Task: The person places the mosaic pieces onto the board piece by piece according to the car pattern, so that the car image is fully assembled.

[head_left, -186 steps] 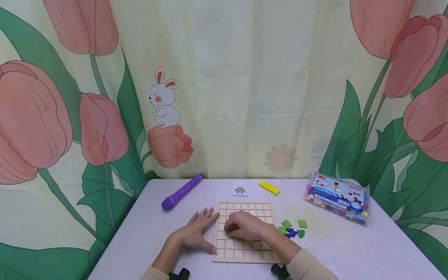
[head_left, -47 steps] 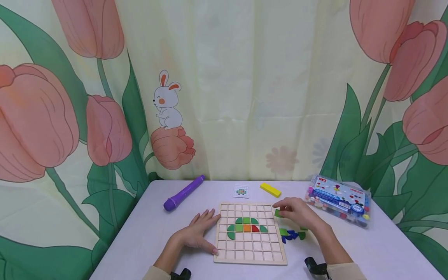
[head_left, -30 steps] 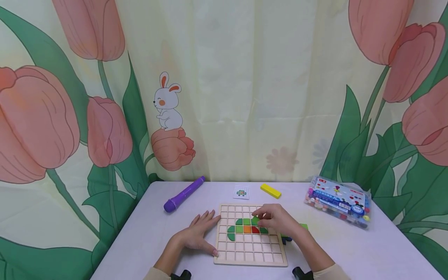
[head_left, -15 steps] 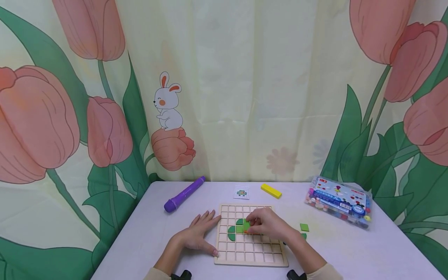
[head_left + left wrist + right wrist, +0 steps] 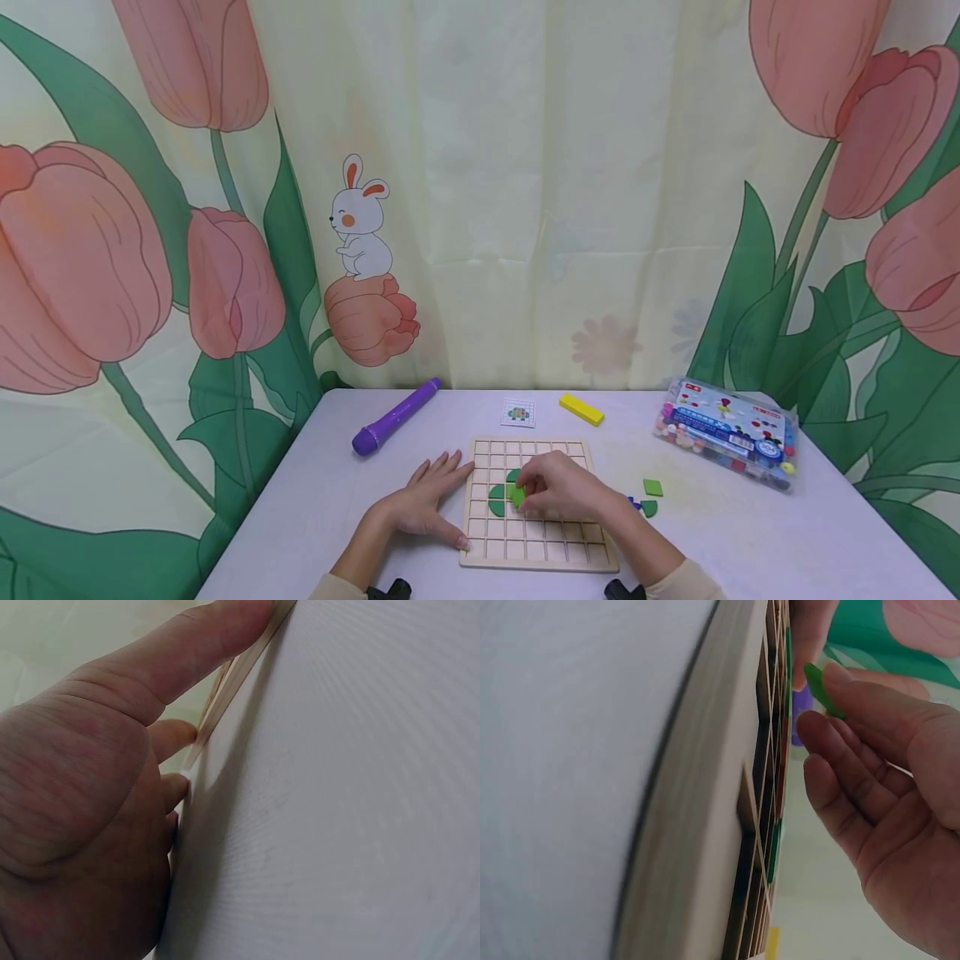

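A wooden grid board (image 5: 540, 550) lies on the white table. My left hand (image 5: 423, 504) is spread flat beside it, with thumb and fingertips against its left edge; the left wrist view shows the thumb (image 5: 210, 645) along the wooden rim. Over the board's middle, my right hand (image 5: 566, 487) pinches a light green tile between thumb and fingers. In the right wrist view the tile (image 5: 823, 691) is tilted just above the grid. Dark green rounded tiles (image 5: 496, 500) sit in the grid at the left. My right hand hides the other filled cells.
Right of the board lie a light green square tile (image 5: 652, 487), a dark green quarter-round tile (image 5: 649, 507) and small blue pieces (image 5: 635, 502). Behind it are a pattern card (image 5: 518, 413) and a yellow block (image 5: 581, 409). A purple microphone (image 5: 393, 418) and a clear plastic case (image 5: 726, 433) flank them.
My right hand has picked up a light green tile beside the board and carried it left over the grid. The dark green tile held earliest now sits in the grid. My left hand stays put.
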Available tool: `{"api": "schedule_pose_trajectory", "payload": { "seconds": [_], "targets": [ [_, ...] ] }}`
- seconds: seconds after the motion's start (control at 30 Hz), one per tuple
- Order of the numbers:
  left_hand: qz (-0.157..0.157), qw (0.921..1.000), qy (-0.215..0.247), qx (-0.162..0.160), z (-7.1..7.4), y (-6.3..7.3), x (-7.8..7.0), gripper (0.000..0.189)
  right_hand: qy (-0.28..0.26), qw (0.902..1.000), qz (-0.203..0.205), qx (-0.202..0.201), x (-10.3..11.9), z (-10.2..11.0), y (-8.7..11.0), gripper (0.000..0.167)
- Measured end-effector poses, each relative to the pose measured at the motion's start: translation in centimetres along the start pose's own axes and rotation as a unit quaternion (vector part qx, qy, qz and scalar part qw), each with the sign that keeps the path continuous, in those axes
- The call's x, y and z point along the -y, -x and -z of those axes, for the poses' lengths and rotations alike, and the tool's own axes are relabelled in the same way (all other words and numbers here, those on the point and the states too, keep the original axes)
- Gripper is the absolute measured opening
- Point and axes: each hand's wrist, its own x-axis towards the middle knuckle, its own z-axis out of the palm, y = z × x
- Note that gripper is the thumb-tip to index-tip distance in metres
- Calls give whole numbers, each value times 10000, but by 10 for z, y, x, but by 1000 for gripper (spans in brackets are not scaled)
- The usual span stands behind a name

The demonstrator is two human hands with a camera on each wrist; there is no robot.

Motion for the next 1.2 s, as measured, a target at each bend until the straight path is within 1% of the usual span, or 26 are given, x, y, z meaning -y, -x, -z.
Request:
{"api": "schedule_pose_trajectory", "payload": {
  "seconds": [0.13,0.23,0.53,0.87,1.03,1.2],
  "targets": [
    [-9,10000,-4,-1,-1,0,0,122,174,9997,30,186,3,-4,-1,17],
    [-29,10000,5,-1,-1,-1,1,122,309,9992,45,253,3,-6,-1,18],
    [18,10000,-47,-21,-2,-1,2,122,611,9977,-49,287,5,-9,-3,20],
    [40,10000,-44,8,-2,-1,3,122,511,9979,-182,354,7,-10,-4,22],
    [53,10000,-36,18,-3,-2,3,122,337,9985,-212,374,4,-9,-2,21],
    [99,9999,-53,20,-3,-3,3,123,236,9994,-74,252,0,-3,3,18]
  ]
}}
